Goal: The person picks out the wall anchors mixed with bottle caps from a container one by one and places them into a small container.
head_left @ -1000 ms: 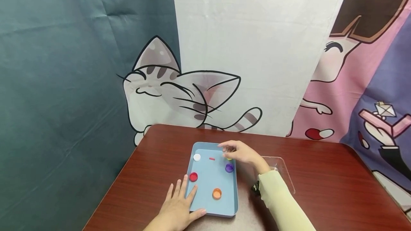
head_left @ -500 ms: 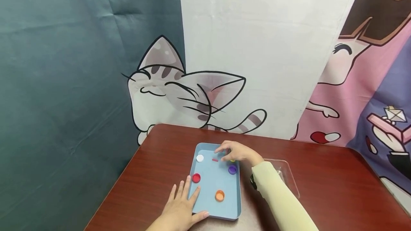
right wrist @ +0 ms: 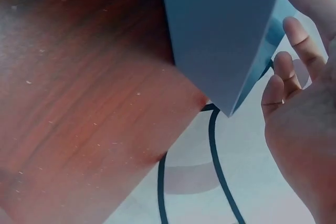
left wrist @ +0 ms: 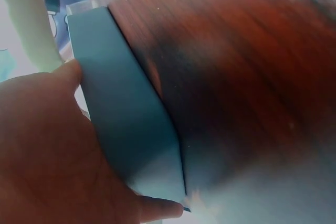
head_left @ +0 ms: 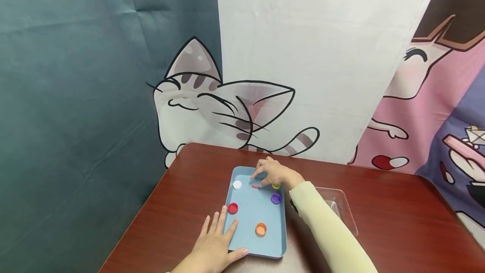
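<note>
My left hand (head_left: 213, 244) lies spread along the left side of a shallow blue tray (head_left: 248, 214), fingers and thumb touching its rim. In the left wrist view, the thumb and a fingertip meet the tray's outer wall (left wrist: 115, 93). Over the tray's far right part, my right hand (head_left: 273, 172) reaches down with bent, parted fingers. Close to its thumb lies a small pinkish-red stick (head_left: 255, 187); a gap shows between thumb and index finger. Round caps sit in the tray: white (head_left: 237, 185), red (head_left: 233, 208), orange (head_left: 260, 229), purple (head_left: 276, 198) and a partly hidden yellow one (head_left: 276, 186).
A clear plastic container (head_left: 342, 207) stands right of the tray, partly behind the right sleeve (head_left: 326, 222). All of this is on a reddish-brown wooden table (head_left: 182, 188). Printed curtains (head_left: 322, 54) hang behind its far edge.
My right hand has shifted a little left and is now lower, close to the pinkish-red stick, with more of the yellow cap showing. The left hand stays on the tray rim. The head view has turned slightly.
</note>
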Motion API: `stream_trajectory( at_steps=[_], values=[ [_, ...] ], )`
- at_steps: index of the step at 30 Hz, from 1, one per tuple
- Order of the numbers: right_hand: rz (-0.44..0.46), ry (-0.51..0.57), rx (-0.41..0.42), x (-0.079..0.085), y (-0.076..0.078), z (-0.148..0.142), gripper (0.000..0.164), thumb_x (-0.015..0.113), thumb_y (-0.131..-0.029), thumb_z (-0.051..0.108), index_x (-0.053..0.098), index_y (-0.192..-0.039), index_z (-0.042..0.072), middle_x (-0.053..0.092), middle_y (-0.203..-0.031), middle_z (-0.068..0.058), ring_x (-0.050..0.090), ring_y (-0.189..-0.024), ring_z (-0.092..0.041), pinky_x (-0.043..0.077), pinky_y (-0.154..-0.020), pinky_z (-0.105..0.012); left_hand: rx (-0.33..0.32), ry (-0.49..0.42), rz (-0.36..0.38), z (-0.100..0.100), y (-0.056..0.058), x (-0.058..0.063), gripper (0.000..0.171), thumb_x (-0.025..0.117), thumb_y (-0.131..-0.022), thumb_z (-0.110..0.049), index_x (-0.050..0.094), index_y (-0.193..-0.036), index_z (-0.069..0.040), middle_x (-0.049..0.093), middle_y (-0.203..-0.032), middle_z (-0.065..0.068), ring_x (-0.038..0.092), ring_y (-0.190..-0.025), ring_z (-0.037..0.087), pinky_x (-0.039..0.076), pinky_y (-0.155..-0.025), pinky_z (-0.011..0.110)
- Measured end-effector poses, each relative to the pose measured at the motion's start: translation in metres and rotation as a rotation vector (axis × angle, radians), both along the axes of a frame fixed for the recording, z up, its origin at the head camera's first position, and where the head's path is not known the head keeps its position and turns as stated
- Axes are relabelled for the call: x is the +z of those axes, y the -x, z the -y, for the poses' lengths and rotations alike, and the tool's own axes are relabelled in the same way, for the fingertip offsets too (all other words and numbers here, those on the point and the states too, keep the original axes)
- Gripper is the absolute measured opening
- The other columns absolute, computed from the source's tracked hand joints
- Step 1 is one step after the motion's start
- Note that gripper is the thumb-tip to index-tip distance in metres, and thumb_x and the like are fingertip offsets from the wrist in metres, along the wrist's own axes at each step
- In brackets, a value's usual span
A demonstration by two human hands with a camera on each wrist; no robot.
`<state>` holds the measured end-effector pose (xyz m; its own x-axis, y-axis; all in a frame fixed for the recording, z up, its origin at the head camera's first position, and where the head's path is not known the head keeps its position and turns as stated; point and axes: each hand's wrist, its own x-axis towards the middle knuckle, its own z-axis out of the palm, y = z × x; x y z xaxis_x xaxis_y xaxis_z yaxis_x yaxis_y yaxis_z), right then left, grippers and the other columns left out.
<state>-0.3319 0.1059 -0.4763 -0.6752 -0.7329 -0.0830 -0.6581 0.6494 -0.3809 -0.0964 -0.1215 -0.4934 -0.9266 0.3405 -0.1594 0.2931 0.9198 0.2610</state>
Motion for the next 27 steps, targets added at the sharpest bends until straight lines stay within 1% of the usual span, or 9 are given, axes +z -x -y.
stream_trajectory(
  at_steps=[3, 7, 10, 16, 22, 27],
  values=[
    [0.003, 0.007, -0.004, 0.0, 0.003, 0.003, 0.026, 0.086, -0.082, 0.02, 0.081, -0.106, 0.027, 0.058, -0.11, 0.009, 0.039, -0.107, -0.018, 0.037, -0.092, -0.043, 0.001, 0.001, 0.006, 0.001, 0.001, 0.0, 0.091, 0.043, -0.09, -0.08, 0.045, -0.154, -0.015, 0.014, -0.166, 0.024, 0.025, -0.148, 0.05, 0.014, -0.116, 0.069],
    [0.021, 0.016, 0.038, -0.002, 0.005, 0.007, 0.024, 0.086, -0.082, 0.018, 0.082, -0.105, 0.026, 0.057, -0.105, 0.009, 0.038, -0.107, -0.018, 0.04, -0.087, -0.037, 0.001, 0.002, 0.014, 0.003, 0.002, 0.0, 0.092, 0.043, -0.09, -0.08, 0.044, -0.154, -0.015, 0.014, -0.167, 0.023, 0.025, -0.148, 0.049, 0.013, -0.117, 0.069],
    [0.033, -0.004, 0.069, -0.005, 0.005, 0.011, 0.024, 0.085, -0.083, 0.017, 0.082, -0.105, 0.026, 0.058, -0.105, 0.01, 0.038, -0.107, -0.017, 0.042, -0.085, -0.033, -0.003, -0.002, 0.019, 0.004, 0.002, 0.001, 0.091, 0.043, -0.09, -0.079, 0.044, -0.155, -0.015, 0.014, -0.167, 0.024, 0.024, -0.149, 0.049, 0.013, -0.117, 0.069],
    [0.058, -0.084, 0.068, -0.008, 0.005, 0.014, 0.027, 0.084, -0.084, 0.014, 0.081, -0.106, 0.029, 0.059, -0.11, 0.011, 0.039, -0.107, -0.016, 0.042, -0.087, -0.033, -0.014, 0.0, -0.006, 0.007, 0.002, 0.0, 0.09, 0.044, -0.091, -0.078, 0.045, -0.154, -0.014, 0.016, -0.166, 0.023, 0.027, -0.148, 0.048, 0.014, -0.116, 0.069],
    [0.049, -0.115, 0.088, -0.005, 0.007, 0.015, 0.029, 0.084, -0.083, 0.013, 0.08, -0.107, 0.029, 0.058, -0.108, 0.011, 0.04, -0.104, -0.015, 0.042, -0.083, -0.032, -0.011, 0.012, -0.011, 0.008, 0.003, 0.0, 0.091, 0.043, -0.09, -0.08, 0.045, -0.154, -0.015, 0.015, -0.167, 0.022, 0.027, -0.148, 0.048, 0.015, -0.116, 0.068],
    [0.047, -0.132, 0.08, -0.006, 0.007, 0.015, 0.028, 0.084, -0.084, 0.014, 0.081, -0.107, 0.03, 0.057, -0.105, 0.012, 0.04, -0.103, -0.015, 0.042, -0.083, -0.032, -0.009, 0.008, -0.004, 0.007, 0.002, 0.002, 0.09, 0.044, -0.09, -0.079, 0.045, -0.154, -0.015, 0.016, -0.167, 0.022, 0.028, -0.148, 0.048, 0.014, -0.116, 0.069]
  ],
)
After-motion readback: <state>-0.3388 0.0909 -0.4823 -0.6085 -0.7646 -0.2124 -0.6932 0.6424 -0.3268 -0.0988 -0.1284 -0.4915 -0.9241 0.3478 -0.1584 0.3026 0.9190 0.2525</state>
